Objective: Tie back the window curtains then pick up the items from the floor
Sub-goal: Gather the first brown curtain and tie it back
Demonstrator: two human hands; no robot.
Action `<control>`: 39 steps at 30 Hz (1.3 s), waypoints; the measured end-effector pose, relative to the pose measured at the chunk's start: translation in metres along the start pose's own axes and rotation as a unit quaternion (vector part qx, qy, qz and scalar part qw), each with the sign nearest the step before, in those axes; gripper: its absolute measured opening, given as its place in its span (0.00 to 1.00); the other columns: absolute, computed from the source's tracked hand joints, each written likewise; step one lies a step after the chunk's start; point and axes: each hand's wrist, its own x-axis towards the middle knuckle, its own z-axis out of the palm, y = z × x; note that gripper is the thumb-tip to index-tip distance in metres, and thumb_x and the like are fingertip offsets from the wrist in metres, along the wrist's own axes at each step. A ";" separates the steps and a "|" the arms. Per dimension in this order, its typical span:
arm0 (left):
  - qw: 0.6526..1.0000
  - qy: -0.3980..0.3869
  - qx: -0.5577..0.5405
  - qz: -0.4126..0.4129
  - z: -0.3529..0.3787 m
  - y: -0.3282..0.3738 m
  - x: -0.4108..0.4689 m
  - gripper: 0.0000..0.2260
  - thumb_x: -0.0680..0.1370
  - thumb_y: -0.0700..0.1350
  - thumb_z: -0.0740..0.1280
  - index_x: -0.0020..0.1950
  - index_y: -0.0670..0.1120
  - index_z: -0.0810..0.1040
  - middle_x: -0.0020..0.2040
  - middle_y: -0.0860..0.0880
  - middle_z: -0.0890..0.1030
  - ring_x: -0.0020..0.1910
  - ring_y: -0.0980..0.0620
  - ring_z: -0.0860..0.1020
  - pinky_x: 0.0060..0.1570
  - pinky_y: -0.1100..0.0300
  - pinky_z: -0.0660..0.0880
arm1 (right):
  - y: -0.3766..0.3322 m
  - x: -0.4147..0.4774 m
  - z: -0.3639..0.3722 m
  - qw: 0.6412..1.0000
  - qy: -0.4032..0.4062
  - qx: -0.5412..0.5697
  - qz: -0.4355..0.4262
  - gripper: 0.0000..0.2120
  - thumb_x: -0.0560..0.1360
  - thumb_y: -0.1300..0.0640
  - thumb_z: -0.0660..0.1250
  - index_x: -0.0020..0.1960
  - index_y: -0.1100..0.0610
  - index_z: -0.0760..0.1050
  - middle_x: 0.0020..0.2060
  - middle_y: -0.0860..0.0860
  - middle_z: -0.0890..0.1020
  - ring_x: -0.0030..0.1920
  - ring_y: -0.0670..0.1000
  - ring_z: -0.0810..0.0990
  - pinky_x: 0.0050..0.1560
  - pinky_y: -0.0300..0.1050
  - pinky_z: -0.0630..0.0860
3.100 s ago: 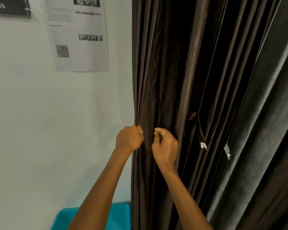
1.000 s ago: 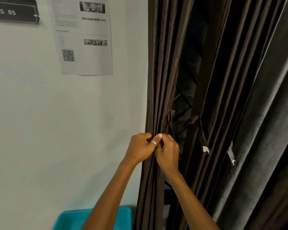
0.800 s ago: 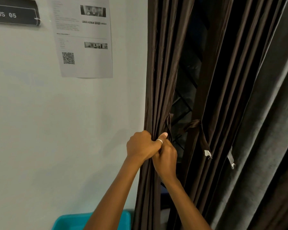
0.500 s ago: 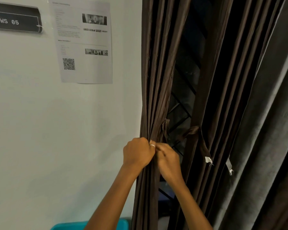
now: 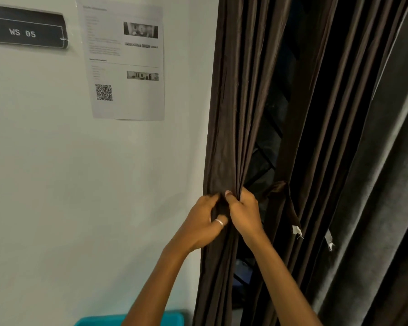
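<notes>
From my head camera, my left hand (image 5: 204,223) and right hand (image 5: 244,214) meet at the gathered edge of the dark brown curtain (image 5: 231,128), beside the pale wall (image 5: 80,184). My left fingers curl around a bunch of folds, a silver ring (image 5: 219,222) showing on one finger; my right hand pinches the same bunch, thumb tip up, its other fingers buried in the cloth. Just right of my hands a brown tie-back strip (image 5: 290,205) hangs loose, a white tag at its end. Through the gap I can make out dark window bars (image 5: 266,158), nothing beyond them. A grey curtain (image 5: 382,184) fills the right side. On the wall hang a "WS 05" sign (image 5: 25,31), cut off at the left, and a printed sheet (image 5: 125,64) whose small text is unreadable. A teal bin (image 5: 174,318) is cut off below, partly behind my arm. The floor is out of frame.
</notes>
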 end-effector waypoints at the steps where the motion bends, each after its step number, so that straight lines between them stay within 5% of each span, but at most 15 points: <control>1: 0.999 0.032 -0.025 -0.021 -0.002 -0.001 0.001 0.25 0.81 0.52 0.64 0.77 0.52 0.64 0.73 0.53 0.70 0.69 0.56 0.71 0.66 0.63 0.69 | 0.001 -0.001 -0.001 1.000 -0.014 0.026 0.009 0.10 0.83 0.61 0.62 0.57 0.53 0.81 0.49 0.48 0.86 0.50 0.42 0.84 0.56 0.43 0.80; 5: 0.987 0.120 -0.086 -0.062 -0.009 0.003 0.016 0.30 0.80 0.61 0.63 0.79 0.52 0.61 0.75 0.52 0.68 0.72 0.52 0.70 0.65 0.62 0.68 | -0.004 -0.007 -0.005 0.991 -0.055 0.118 0.037 0.13 0.83 0.63 0.62 0.64 0.55 0.80 0.54 0.49 0.86 0.55 0.46 0.85 0.58 0.43 0.81; 10: 0.975 0.081 -0.172 -0.112 -0.031 0.013 0.034 0.51 0.65 0.67 0.73 0.81 0.52 0.52 0.77 0.51 0.66 0.72 0.47 0.71 0.71 0.48 0.71 | -0.005 -0.005 -0.021 0.964 -0.061 0.238 0.103 0.12 0.80 0.66 0.63 0.60 0.62 0.81 0.51 0.56 0.87 0.53 0.54 0.86 0.48 0.42 0.83; 14: 0.964 0.020 -0.231 -0.128 -0.037 0.013 0.041 0.49 0.61 0.65 0.79 0.77 0.51 0.64 0.71 0.49 0.74 0.65 0.46 0.77 0.67 0.46 0.74 | 0.003 0.005 -0.030 0.950 -0.044 0.266 0.156 0.13 0.77 0.67 0.63 0.60 0.67 0.80 0.56 0.61 0.85 0.59 0.60 0.83 0.60 0.54 0.80; 17: 0.960 0.007 -0.245 -0.132 -0.032 0.012 0.044 0.43 0.62 0.62 0.80 0.72 0.48 0.70 0.66 0.48 0.78 0.61 0.46 0.79 0.65 0.46 0.76 | 0.003 0.007 -0.038 0.953 -0.046 0.255 0.158 0.11 0.77 0.67 0.64 0.56 0.64 0.81 0.53 0.58 0.86 0.57 0.57 0.84 0.59 0.53 0.80; 22: 0.978 0.050 -0.182 -0.088 -0.027 0.019 0.048 0.24 0.76 0.52 0.73 0.70 0.49 0.74 0.58 0.54 0.79 0.51 0.56 0.79 0.51 0.67 0.76 | -0.002 0.003 -0.042 0.999 -0.006 0.022 0.033 0.11 0.82 0.64 0.61 0.60 0.52 0.77 0.48 0.46 0.84 0.47 0.44 0.84 0.47 0.35 0.78; 25: 0.986 0.080 -0.131 -0.059 -0.018 0.022 0.050 0.20 0.79 0.50 0.71 0.70 0.49 0.74 0.58 0.55 0.80 0.55 0.55 0.79 0.52 0.68 0.75 | 0.008 -0.004 -0.030 0.971 0.063 -0.223 -0.064 0.16 0.83 0.62 0.60 0.70 0.60 0.69 0.43 0.52 0.81 0.37 0.48 0.81 0.35 0.43 0.79; 28: 0.990 0.103 -0.090 -0.039 -0.007 0.025 0.046 0.17 0.81 0.49 0.67 0.70 0.50 0.74 0.57 0.57 0.79 0.55 0.57 0.79 0.47 0.74 0.73 | 0.018 -0.015 -0.009 0.940 0.096 -0.294 -0.143 0.30 0.80 0.65 0.63 0.79 0.63 0.57 0.61 0.59 0.80 0.52 0.55 0.84 0.49 0.49 0.83; 31: 0.993 0.071 -0.086 -0.038 -0.001 0.025 0.045 0.15 0.83 0.47 0.62 0.71 0.51 0.74 0.59 0.56 0.80 0.55 0.57 0.79 0.45 0.76 0.74 | 0.022 -0.020 0.011 0.932 0.046 -0.323 -0.159 0.44 0.78 0.61 0.68 0.83 0.60 0.42 0.81 0.59 0.57 0.78 0.56 0.64 0.72 0.52 0.72; 35: 0.966 0.005 -0.245 -0.086 -0.002 0.025 0.040 0.28 0.79 0.66 0.59 0.74 0.53 0.71 0.69 0.54 0.76 0.66 0.56 0.75 0.70 0.57 0.70 | 0.018 -0.022 0.027 0.921 0.017 -0.370 -0.119 0.54 0.75 0.51 0.71 0.81 0.59 0.32 0.81 0.60 0.35 0.82 0.59 0.41 0.80 0.57 0.57; 37: 0.970 0.003 -0.231 -0.077 -0.004 0.027 0.039 0.36 0.72 0.74 0.59 0.74 0.55 0.71 0.69 0.55 0.77 0.66 0.55 0.76 0.69 0.54 0.72 | 0.019 -0.024 0.029 0.922 -0.002 -0.368 -0.118 0.53 0.76 0.48 0.69 0.81 0.57 0.31 0.80 0.60 0.33 0.82 0.60 0.38 0.80 0.59 0.55; 39: 0.985 0.038 -0.156 -0.063 -0.007 0.028 0.038 0.34 0.73 0.72 0.63 0.73 0.54 0.71 0.66 0.53 0.79 0.63 0.51 0.78 0.65 0.51 0.76 | 0.022 -0.025 0.028 0.928 -0.031 -0.341 -0.145 0.50 0.77 0.46 0.66 0.82 0.56 0.33 0.80 0.57 0.33 0.82 0.58 0.39 0.80 0.59 0.55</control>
